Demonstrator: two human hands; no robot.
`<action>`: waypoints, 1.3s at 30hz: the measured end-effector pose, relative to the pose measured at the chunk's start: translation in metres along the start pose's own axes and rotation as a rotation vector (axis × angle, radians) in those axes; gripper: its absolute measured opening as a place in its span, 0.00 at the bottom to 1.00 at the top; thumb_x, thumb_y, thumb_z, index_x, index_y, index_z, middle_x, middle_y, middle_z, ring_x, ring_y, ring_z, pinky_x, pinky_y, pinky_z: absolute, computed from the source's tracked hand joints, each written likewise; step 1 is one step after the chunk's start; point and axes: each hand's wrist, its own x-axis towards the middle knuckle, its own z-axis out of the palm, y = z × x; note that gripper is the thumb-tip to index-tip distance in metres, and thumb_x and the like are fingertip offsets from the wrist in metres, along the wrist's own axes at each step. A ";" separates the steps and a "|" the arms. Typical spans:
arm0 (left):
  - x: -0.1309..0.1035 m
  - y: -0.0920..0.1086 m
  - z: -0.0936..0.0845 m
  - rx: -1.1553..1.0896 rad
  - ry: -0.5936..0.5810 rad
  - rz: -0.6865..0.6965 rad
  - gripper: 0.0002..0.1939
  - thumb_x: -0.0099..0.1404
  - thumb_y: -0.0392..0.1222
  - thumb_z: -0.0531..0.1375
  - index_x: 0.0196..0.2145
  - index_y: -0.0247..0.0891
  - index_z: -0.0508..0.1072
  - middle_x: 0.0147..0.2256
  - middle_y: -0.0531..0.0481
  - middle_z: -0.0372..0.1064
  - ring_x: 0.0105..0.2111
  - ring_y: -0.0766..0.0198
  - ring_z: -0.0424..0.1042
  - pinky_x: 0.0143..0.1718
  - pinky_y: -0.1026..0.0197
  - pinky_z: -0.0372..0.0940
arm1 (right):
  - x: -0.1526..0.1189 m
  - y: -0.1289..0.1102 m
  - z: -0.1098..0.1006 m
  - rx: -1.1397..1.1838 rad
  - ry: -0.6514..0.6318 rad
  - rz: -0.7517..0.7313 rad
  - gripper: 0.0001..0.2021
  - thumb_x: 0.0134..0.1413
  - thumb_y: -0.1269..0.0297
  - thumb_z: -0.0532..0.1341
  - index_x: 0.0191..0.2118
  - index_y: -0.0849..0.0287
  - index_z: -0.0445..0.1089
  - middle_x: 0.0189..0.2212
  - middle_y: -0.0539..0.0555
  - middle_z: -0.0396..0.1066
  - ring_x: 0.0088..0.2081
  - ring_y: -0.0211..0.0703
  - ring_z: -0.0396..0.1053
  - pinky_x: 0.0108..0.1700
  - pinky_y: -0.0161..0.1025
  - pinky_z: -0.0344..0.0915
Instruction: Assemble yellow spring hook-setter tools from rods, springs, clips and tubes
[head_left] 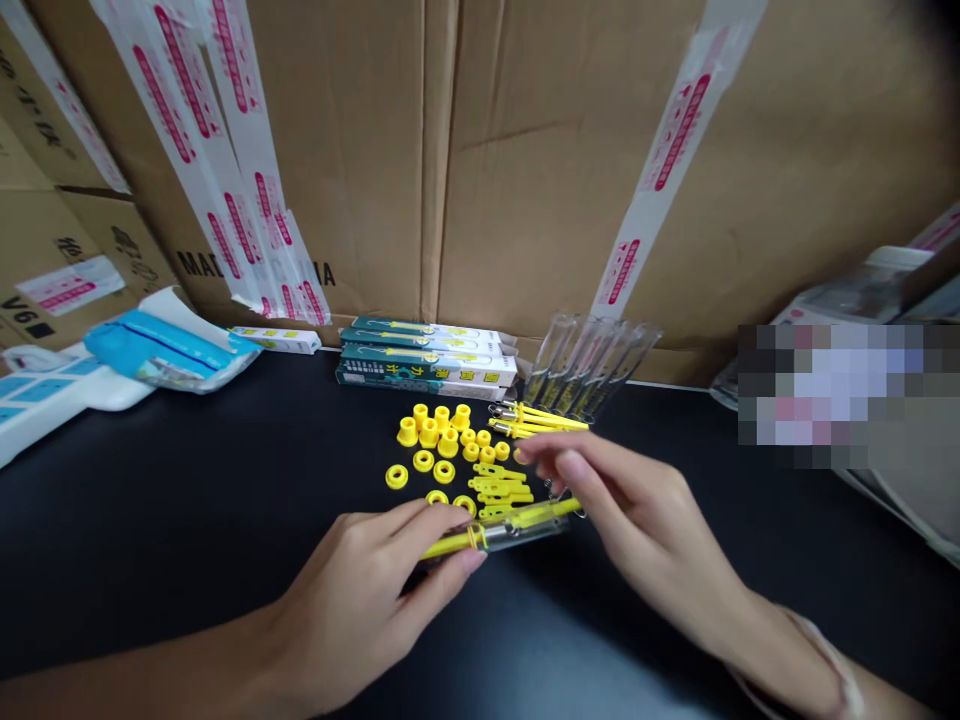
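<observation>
Black letters "MAD" and a final "A" are showing on the big cardboard panel (540,200), with tape (247,230) covering those between; the tape's red print is too small to read. "V6" is showing on the carton (45,230) at the left edge. Stacked small boxes (427,365) above centre are bearing yellow Chinese characters.

Below centre, the clear-and-yellow tube (529,528) is lying nearly crosswise, its long axis rising slightly rightward, its yellow rod end pointing toward the right hand (630,500). The left hand (375,570) is gripping its left end, fingers and thumb closed; the right's fingers are curling at the other end, whether pinching I cannot tell.

Yellow collars (428,433) and flat yellow pieces (499,492) are lying just beyond; the left hand and tube are partly hiding yellow rings (444,471).
</observation>
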 end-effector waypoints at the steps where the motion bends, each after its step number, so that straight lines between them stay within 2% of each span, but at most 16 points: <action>1: 0.000 0.000 0.000 -0.002 0.007 0.011 0.07 0.72 0.42 0.58 0.46 0.45 0.74 0.39 0.56 0.79 0.34 0.65 0.80 0.37 0.66 0.71 | -0.011 0.000 -0.001 0.007 -0.038 -0.004 0.13 0.70 0.57 0.53 0.47 0.52 0.74 0.41 0.53 0.79 0.41 0.45 0.77 0.43 0.38 0.73; 4: 0.002 -0.002 0.000 -0.009 0.028 0.044 0.10 0.69 0.42 0.62 0.48 0.47 0.75 0.36 0.57 0.78 0.31 0.68 0.78 0.34 0.70 0.70 | -0.034 -0.001 0.002 0.037 -0.185 0.030 0.12 0.68 0.56 0.57 0.51 0.51 0.70 0.43 0.52 0.78 0.40 0.43 0.77 0.40 0.35 0.73; 8: 0.003 -0.004 0.001 -0.043 0.062 0.062 0.12 0.65 0.40 0.67 0.47 0.48 0.76 0.35 0.59 0.77 0.31 0.70 0.78 0.34 0.72 0.69 | -0.042 -0.001 0.009 0.112 -0.316 0.169 0.10 0.67 0.55 0.58 0.48 0.52 0.68 0.39 0.50 0.76 0.35 0.39 0.75 0.35 0.32 0.71; 10: 0.003 -0.005 0.001 -0.076 0.077 0.023 0.17 0.61 0.39 0.69 0.48 0.49 0.75 0.36 0.59 0.78 0.31 0.70 0.78 0.34 0.73 0.70 | -0.042 0.000 0.011 0.168 -0.316 0.203 0.09 0.67 0.54 0.58 0.46 0.52 0.69 0.38 0.49 0.75 0.34 0.39 0.74 0.35 0.32 0.69; 13: 0.003 -0.006 0.002 -0.139 0.086 -0.052 0.25 0.56 0.40 0.72 0.51 0.50 0.74 0.35 0.60 0.77 0.23 0.72 0.73 0.24 0.74 0.68 | -0.040 0.002 0.010 0.228 -0.251 0.262 0.10 0.65 0.53 0.60 0.46 0.51 0.70 0.35 0.49 0.73 0.30 0.37 0.69 0.30 0.32 0.66; 15: 0.003 -0.006 0.002 -0.171 0.088 -0.057 0.26 0.57 0.40 0.71 0.53 0.50 0.73 0.36 0.59 0.78 0.19 0.74 0.69 0.19 0.74 0.66 | -0.038 0.002 0.008 0.307 -0.176 0.320 0.10 0.63 0.53 0.62 0.45 0.51 0.71 0.34 0.49 0.71 0.27 0.35 0.66 0.27 0.31 0.63; 16: 0.002 -0.005 0.002 -0.176 0.089 -0.046 0.24 0.59 0.39 0.70 0.53 0.50 0.73 0.37 0.59 0.78 0.20 0.73 0.72 0.22 0.74 0.67 | -0.038 0.002 0.008 0.375 -0.145 0.354 0.10 0.62 0.53 0.64 0.44 0.52 0.71 0.33 0.49 0.70 0.26 0.34 0.64 0.25 0.31 0.62; 18: 0.001 -0.004 0.003 -0.173 0.083 -0.023 0.22 0.62 0.38 0.67 0.54 0.50 0.72 0.41 0.57 0.79 0.30 0.69 0.78 0.33 0.73 0.71 | -0.036 0.000 0.006 0.545 -0.101 0.414 0.11 0.60 0.54 0.65 0.43 0.52 0.72 0.30 0.47 0.66 0.22 0.30 0.60 0.21 0.28 0.59; 21: 0.001 -0.003 0.002 -0.180 0.024 -0.031 0.20 0.67 0.39 0.64 0.56 0.51 0.71 0.46 0.55 0.78 0.41 0.65 0.79 0.46 0.70 0.69 | -0.036 -0.003 0.006 0.768 -0.084 0.455 0.10 0.59 0.56 0.67 0.45 0.51 0.73 0.30 0.46 0.65 0.19 0.27 0.59 0.19 0.26 0.58; 23: 0.001 -0.001 0.001 -0.221 -0.023 -0.070 0.17 0.69 0.41 0.62 0.55 0.51 0.71 0.45 0.55 0.78 0.40 0.65 0.78 0.45 0.69 0.68 | -0.037 -0.004 0.008 0.881 -0.088 0.435 0.12 0.60 0.58 0.67 0.49 0.49 0.72 0.33 0.47 0.69 0.21 0.28 0.62 0.21 0.27 0.61; 25: 0.000 0.001 -0.001 -0.332 -0.040 -0.146 0.12 0.70 0.43 0.60 0.51 0.49 0.72 0.38 0.54 0.77 0.33 0.66 0.75 0.37 0.68 0.68 | -0.038 -0.006 0.010 0.971 -0.093 0.399 0.17 0.60 0.60 0.67 0.54 0.46 0.69 0.37 0.49 0.71 0.25 0.30 0.65 0.25 0.28 0.65; 27: 0.001 0.005 -0.001 -0.559 -0.001 -0.258 0.09 0.73 0.47 0.57 0.48 0.47 0.71 0.28 0.56 0.69 0.24 0.70 0.66 0.26 0.69 0.62 | -0.037 -0.009 0.014 1.005 -0.101 0.375 0.21 0.59 0.62 0.68 0.56 0.45 0.68 0.40 0.50 0.72 0.32 0.32 0.68 0.33 0.29 0.69; 29: 0.004 0.008 0.000 -0.851 0.074 -0.364 0.11 0.73 0.52 0.54 0.46 0.44 0.68 0.24 0.58 0.58 0.20 0.71 0.56 0.21 0.70 0.54 | -0.035 -0.013 0.018 0.988 -0.125 0.367 0.20 0.59 0.64 0.69 0.55 0.45 0.69 0.40 0.50 0.72 0.38 0.34 0.69 0.41 0.30 0.70; 32: 0.013 0.012 0.002 -1.158 0.154 -0.460 0.15 0.71 0.56 0.57 0.43 0.41 0.66 0.24 0.60 0.53 0.20 0.73 0.51 0.20 0.70 0.51 | -0.033 -0.021 0.026 0.938 -0.173 0.366 0.16 0.60 0.64 0.67 0.53 0.46 0.71 0.43 0.50 0.72 0.44 0.35 0.71 0.48 0.31 0.70; 36: 0.021 0.015 0.004 -1.262 0.212 -0.498 0.18 0.67 0.58 0.61 0.43 0.40 0.66 0.25 0.58 0.57 0.22 0.72 0.54 0.22 0.69 0.53 | -0.038 -0.026 0.037 0.809 -0.241 0.291 0.17 0.61 0.66 0.66 0.54 0.47 0.68 0.49 0.52 0.71 0.48 0.39 0.72 0.51 0.35 0.72; 39: 0.020 0.016 0.004 -1.299 0.211 -0.502 0.20 0.66 0.58 0.62 0.44 0.40 0.67 0.26 0.57 0.59 0.23 0.72 0.55 0.24 0.69 0.54 | -0.044 -0.027 0.042 0.541 -0.309 0.142 0.21 0.62 0.67 0.65 0.58 0.48 0.64 0.51 0.53 0.71 0.47 0.40 0.72 0.52 0.38 0.71</action>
